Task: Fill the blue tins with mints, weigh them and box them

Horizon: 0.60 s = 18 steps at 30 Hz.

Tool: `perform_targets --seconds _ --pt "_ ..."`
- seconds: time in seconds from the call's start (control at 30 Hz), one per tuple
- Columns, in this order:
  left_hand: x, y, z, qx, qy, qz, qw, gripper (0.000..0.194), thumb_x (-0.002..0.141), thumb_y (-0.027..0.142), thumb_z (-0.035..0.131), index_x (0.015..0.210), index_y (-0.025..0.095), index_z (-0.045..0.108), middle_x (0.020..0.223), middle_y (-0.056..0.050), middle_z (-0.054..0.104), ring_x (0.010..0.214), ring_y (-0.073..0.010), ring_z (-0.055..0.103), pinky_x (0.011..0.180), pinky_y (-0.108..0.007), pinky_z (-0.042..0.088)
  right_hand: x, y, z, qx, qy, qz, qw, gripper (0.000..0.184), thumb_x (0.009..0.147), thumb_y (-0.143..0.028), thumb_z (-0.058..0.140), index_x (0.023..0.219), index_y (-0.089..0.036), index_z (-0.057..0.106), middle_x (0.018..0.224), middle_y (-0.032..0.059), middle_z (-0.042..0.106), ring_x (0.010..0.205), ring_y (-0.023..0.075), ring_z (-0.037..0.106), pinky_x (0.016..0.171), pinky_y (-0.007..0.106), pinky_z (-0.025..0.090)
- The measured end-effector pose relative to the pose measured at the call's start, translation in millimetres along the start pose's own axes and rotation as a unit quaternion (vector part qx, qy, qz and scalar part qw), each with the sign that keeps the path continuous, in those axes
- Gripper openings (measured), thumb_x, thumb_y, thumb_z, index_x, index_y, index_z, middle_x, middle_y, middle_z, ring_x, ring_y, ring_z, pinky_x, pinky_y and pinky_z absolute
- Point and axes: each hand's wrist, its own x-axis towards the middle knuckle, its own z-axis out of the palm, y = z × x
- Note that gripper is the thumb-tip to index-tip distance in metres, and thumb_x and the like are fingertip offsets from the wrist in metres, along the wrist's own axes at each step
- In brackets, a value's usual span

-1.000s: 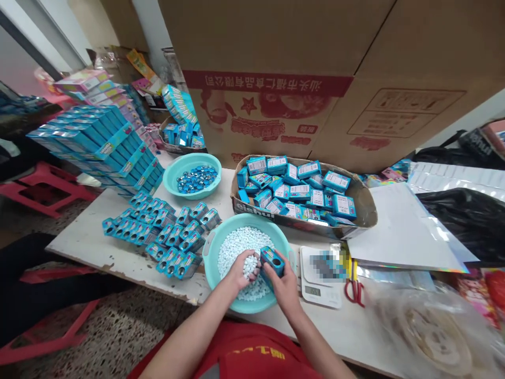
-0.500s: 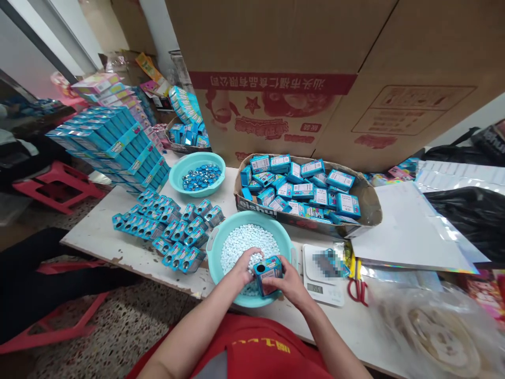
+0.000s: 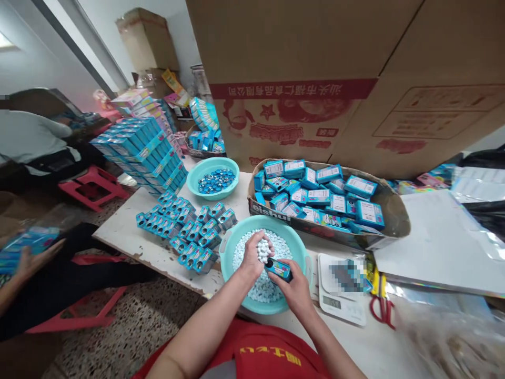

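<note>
Over a turquoise basin of small white candies, my left hand is cupped around a heap of white candies. My right hand grips a small blue box, tilted so that the round hole in its end faces the heap. Box and left fingers are close together; whether they touch is hard to tell. More loose candies lie in the basin beneath both hands. Left of the basin stand several blue boxes in rows, round holes showing.
Behind the basin, a cardboard tray holds many blue boxes. A smaller turquoise bowl contains blue round pieces. A white scale and red-handled scissors lie to the right. Stacked blue boxes rise at left; another person's hand holds blue packs.
My left hand has come up from the candies with a cupped heap. The blue box has been tipped toward that hand. The view has shifted left, bringing a co-worker's hand into sight.
</note>
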Motion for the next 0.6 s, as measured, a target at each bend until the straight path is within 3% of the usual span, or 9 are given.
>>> perform_targets --seconds 0.13,0.6 --pt "-5 -4 1.4 0.062 0.01 0.095 0.993 0.03 0.066 0.04 0.067 0.063 0.015 0.052 0.058 0.001 0.055 0.05 -0.0117 0.055 0.049 -0.023 0.043 -1 -5 4 -0.019 -0.011 -0.028 0.999 0.033 0.069 -0.041 0.07 0.093 -0.021 0.061 0.093 0.0062 0.064 0.089 0.0254 0.06 0.08 0.037 0.047" --pt "-5 -5 13.2 0.105 0.015 0.126 0.986 0.028 0.069 0.039 0.065 0.061 0.016 0.051 0.055 0.002 0.054 0.048 -0.0111 0.053 0.049 -0.023 0.041 11 -16 -8 -0.035 -0.025 -0.04 0.998 0.028 0.066 -0.037 0.07 0.089 -0.023 0.061 0.09 0.0048 0.066 0.087 0.0257 0.061 0.078 0.036 0.047"
